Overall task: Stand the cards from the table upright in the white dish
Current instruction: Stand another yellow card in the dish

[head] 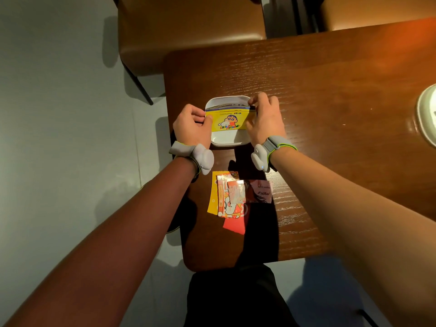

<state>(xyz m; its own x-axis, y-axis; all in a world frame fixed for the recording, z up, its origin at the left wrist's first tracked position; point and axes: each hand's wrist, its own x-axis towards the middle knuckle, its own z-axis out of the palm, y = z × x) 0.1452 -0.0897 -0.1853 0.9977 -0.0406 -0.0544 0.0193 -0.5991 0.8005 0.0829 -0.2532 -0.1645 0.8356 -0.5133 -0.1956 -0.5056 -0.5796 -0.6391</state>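
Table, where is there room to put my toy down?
Bare wood on the table stretches beyond the white dish and right of the right hand. Crowded: left hand and yellow card at the dish; loose cards nearer.

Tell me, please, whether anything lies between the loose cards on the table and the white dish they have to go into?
Nothing fixed does. Both wrists cross the gap, as the left hand and right hand hold the yellow card upright in the white dish. The loose cards lie just nearer.
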